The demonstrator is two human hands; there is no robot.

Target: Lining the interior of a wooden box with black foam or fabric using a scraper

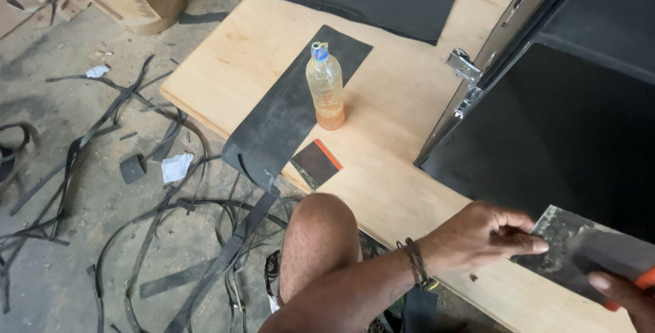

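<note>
Both your hands on the dark sheet piece, lower right.
Your left hand (488,236) pinches the grey scuffed sheet piece (587,245) at its near edge, thumb on top. Your right hand (624,292) grips its far corner together with an orange-handled tool (645,280). Well left of the grip: plastic bottle (325,87) upright on a black strip (293,104), plywood board (402,169) underneath.

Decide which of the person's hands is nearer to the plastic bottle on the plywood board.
Left. The left hand lies below and right of the plastic bottle, pinching a grey sheet piece; the right hand sits farther off at the frame's corner.
</note>
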